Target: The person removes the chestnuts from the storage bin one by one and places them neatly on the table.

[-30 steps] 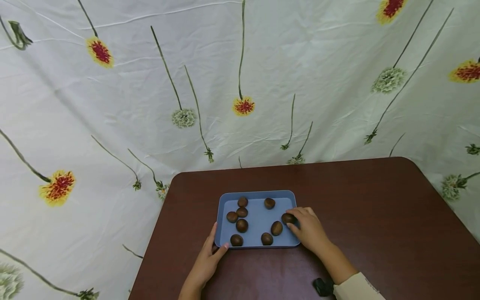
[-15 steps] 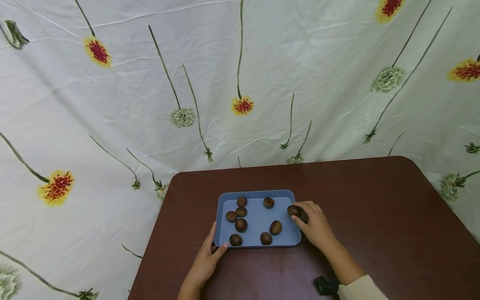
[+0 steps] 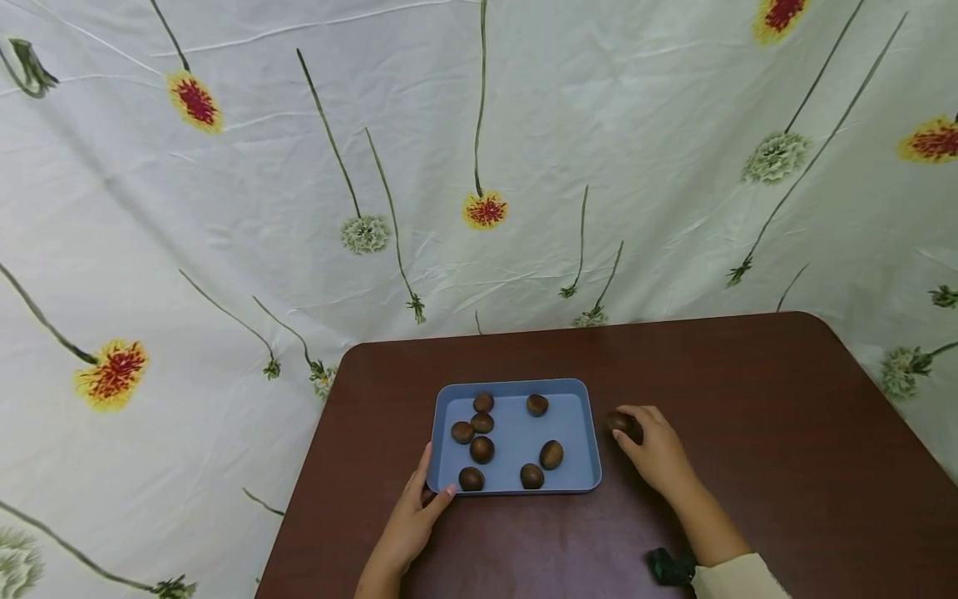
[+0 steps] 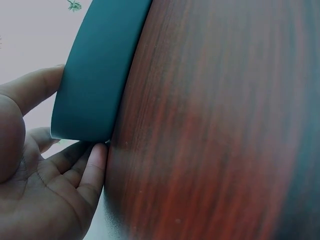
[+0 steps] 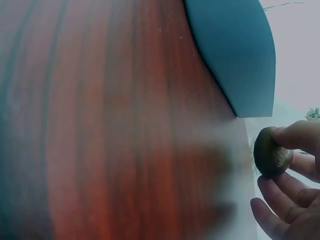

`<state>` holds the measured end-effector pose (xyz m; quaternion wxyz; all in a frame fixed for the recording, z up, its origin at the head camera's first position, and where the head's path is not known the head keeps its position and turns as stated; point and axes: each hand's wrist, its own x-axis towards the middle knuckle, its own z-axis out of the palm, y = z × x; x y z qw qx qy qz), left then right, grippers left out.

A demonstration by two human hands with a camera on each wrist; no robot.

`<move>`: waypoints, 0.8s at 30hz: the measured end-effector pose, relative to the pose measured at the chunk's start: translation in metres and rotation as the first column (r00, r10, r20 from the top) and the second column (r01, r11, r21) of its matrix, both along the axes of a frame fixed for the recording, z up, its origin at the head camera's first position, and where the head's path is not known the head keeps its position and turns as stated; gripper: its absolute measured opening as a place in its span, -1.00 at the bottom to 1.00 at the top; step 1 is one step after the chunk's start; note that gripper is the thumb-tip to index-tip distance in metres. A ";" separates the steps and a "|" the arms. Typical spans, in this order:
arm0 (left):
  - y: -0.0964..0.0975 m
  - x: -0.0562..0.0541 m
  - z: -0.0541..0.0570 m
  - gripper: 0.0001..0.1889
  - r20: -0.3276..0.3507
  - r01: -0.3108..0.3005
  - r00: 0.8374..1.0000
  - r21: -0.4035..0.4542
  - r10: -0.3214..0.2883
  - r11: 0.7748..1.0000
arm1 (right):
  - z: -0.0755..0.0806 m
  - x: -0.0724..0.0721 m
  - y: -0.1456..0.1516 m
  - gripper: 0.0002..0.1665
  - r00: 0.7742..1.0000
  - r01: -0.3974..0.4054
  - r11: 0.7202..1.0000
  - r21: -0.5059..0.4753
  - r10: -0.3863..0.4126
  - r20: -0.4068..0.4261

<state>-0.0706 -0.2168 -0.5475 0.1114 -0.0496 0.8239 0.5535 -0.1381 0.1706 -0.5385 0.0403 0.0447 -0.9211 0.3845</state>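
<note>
A blue tray (image 3: 516, 492) rests on the table, with several brown chestnuts (image 3: 482, 450) spread over it. My left hand (image 3: 407, 520) holds the tray's near left corner; in the left wrist view the thumb (image 4: 40, 86) lies against the tray wall and the other fingers reach around the corner. Just right of the tray, my right hand (image 3: 662, 457) pinches one chestnut (image 5: 270, 156) between thumb and fingers, its rough pale patch showing in the right wrist view. In the head view the fingers partly hide this chestnut.
The dark brown table (image 3: 748, 433) has rounded far corners. Behind it hangs a white cloth (image 3: 659, 166) printed with flowers. A small black object (image 3: 669, 567) sits beside my right wrist at the cream sleeve (image 3: 741, 578).
My right hand has lifted a chestnut from the tray's right side and carried it right, past the rim. The left hand stays at its corner, and the tray has not moved.
</note>
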 end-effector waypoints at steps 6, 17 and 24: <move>0.000 0.000 0.000 -0.07 0.004 0.003 1.000 0.001 -0.003 1.000 | -0.003 0.000 0.002 -0.50 1.000 -0.006 1.000 0.013 0.006 0.031; 0.000 0.001 0.001 -0.06 0.001 0.004 1.000 0.016 -0.004 1.000 | -0.007 0.000 0.003 -0.49 0.998 -0.020 0.999 0.041 0.018 0.054; -0.001 0.000 0.002 -0.06 0.008 0.009 1.000 0.016 -0.009 1.000 | -0.006 0.000 0.004 -0.45 0.997 -0.022 0.999 0.044 0.018 0.079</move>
